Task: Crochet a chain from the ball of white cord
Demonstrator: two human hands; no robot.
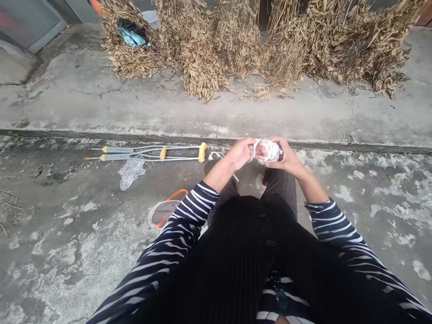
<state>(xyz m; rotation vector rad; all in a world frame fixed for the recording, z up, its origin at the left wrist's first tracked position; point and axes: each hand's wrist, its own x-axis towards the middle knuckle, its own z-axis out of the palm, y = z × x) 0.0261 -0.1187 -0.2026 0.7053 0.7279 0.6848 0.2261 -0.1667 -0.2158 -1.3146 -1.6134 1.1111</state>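
A wound bundle of white cord is held up between my two hands, above my knees. My right hand grips its right side, thumb below and fingers over the top. At the left of the bundle, my left hand has its palm turned up and its fingers curled in against the cord. A strand appears to pass around those fingers. Loose white cord shows just left of my left wrist, and a short end hangs beneath the wrist.
A pair of crutches with yellow pads lies on the concrete to the left. Near them are a clear plastic bag and a grey item with an orange strap. Ahead, dried plant stalks lean along a raised concrete step.
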